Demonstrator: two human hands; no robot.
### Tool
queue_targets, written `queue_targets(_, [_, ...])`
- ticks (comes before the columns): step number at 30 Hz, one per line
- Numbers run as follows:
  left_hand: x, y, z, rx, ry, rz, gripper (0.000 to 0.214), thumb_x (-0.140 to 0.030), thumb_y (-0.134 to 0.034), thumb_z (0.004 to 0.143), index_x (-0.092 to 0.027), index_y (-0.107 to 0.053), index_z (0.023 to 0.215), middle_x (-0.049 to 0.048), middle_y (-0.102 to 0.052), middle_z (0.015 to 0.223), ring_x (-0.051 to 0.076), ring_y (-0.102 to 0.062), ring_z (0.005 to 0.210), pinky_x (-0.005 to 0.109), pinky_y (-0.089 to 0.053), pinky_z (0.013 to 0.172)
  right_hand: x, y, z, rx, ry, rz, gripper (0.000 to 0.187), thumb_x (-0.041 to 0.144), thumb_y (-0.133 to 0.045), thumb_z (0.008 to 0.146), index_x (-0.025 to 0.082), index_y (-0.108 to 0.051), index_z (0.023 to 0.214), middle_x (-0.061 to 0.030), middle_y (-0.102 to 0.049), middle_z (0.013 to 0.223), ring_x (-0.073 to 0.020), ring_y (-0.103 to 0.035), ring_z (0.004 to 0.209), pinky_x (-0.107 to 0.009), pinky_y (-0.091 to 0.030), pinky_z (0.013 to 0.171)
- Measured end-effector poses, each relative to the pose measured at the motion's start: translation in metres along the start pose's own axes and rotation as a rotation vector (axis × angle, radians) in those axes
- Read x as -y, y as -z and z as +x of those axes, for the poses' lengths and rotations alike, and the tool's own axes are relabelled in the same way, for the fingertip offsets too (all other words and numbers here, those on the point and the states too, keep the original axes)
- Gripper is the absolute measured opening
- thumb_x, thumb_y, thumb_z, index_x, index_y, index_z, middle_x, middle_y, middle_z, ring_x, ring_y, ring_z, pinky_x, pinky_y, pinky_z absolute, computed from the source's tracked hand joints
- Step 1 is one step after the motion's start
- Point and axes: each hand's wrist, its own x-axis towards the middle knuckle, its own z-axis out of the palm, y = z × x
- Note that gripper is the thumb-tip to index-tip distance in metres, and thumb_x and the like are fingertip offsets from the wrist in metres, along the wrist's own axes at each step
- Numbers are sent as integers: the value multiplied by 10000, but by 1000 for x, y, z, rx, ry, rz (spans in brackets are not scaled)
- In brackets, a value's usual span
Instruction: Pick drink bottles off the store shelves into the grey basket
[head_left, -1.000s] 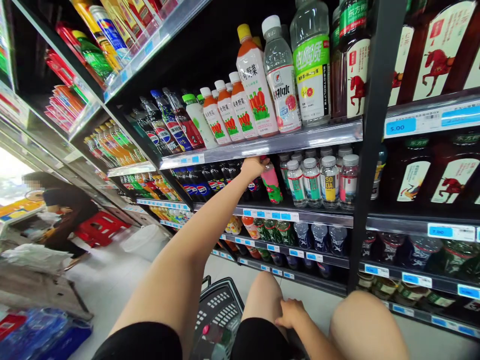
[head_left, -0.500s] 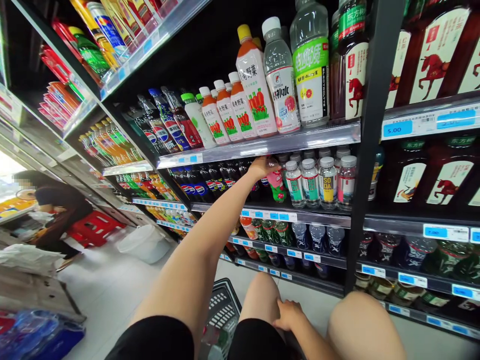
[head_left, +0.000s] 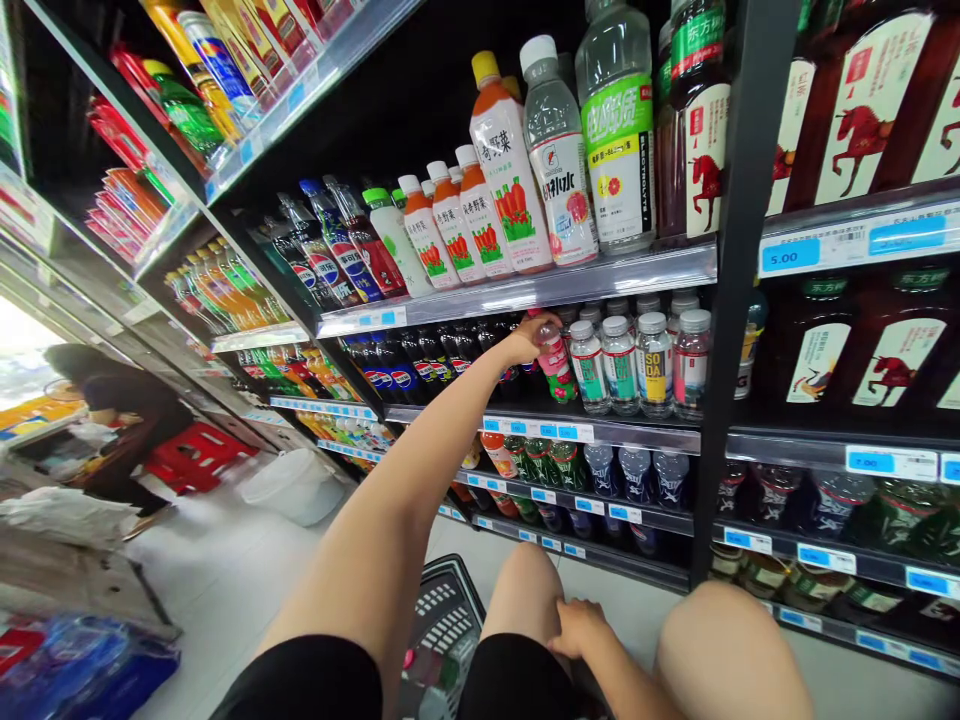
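My left hand (head_left: 531, 338) reaches into the middle shelf and is closed around the neck of a pink drink bottle (head_left: 557, 372) with a pink and green label. The bottle leans a little, its base at the shelf; some of my fingers are hidden behind it. Right beside it stand clear soda water bottles (head_left: 619, 365) with white caps. My right hand (head_left: 581, 630) lies on my knee, holding nothing, with its fingers apart. Between my arm and knee, a dark shopping basket (head_left: 459, 590) on the floor contains bottles (head_left: 431, 668), one with a pink cap.
Just above my hand runs the shelf edge (head_left: 525, 288), bearing carrot juice bottles (head_left: 487, 245) and larger bottles. Dark cola bottles (head_left: 390, 365) line the left. A black post (head_left: 724, 400) divides the shelving at right. At left are a person (head_left: 112, 410), red stool (head_left: 195, 455) and white tub (head_left: 292, 487).
The pink bottle has tilted slightly, and its pink cap shows above my left hand now. My fingers have shifted at its neck. My right hand stays on the knee.
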Motion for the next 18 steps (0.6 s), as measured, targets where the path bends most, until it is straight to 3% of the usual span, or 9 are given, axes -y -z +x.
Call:
queue_targets(3, [-1,2,3,47,-36,-110,514,-167,-705,664,-165,-672,1177,88,-652,1269,236,-598,1159,381,-457,1084,1,-1,2,-4,1,-4,680,462,-691,806,155,-576,1402,-185,-618,1378,-351,-583,1285,-491,-464,1080])
queue_targets(7, [-9,1,11,90,33,-166,403,-278,-745,710,-183,-733,1102,81,-706,1199,253,-644,1113,378,-490,1048,1,-1,2,1,0,-4,670,463,-694,800,155,-590,1386,-185,-620,1376,-353,-590,1276,-496,-466,1074])
queue_targets(9, [-12,-3,14,-5,68,-181,354,-325,-754,740,-184,-747,1065,79,-738,1118,261,-656,1097,392,-482,1064,0,0,2,-7,-4,-1,672,461,-695,797,163,-585,1389,-182,-620,1377,-353,-591,1273,-503,-467,1069])
queue_targets(14, [-8,-16,17,-510,227,-259,412,-340,-820,703,-161,-705,1056,98,-747,1037,283,-661,1106,426,-496,1058,-2,0,0,-19,-17,6,700,438,-695,781,139,-572,1401,-202,-622,1365,-355,-590,1273,-508,-465,1071])
queue_targets(16, [-6,-17,16,-549,347,-286,395,-351,-830,695,-140,-692,1000,123,-745,1002,300,-687,1048,438,-539,991,-2,-1,0,-12,-17,6,715,434,-703,766,129,-573,1400,-212,-621,1360,-357,-589,1273,-504,-467,1073])
queue_targets(18, [-4,-14,15,-505,398,-339,365,-333,-831,694,-124,-677,950,146,-742,984,302,-705,995,441,-560,946,-2,-2,1,-8,-14,6,709,432,-706,760,130,-583,1389,-211,-622,1355,-357,-592,1269,-498,-473,1070])
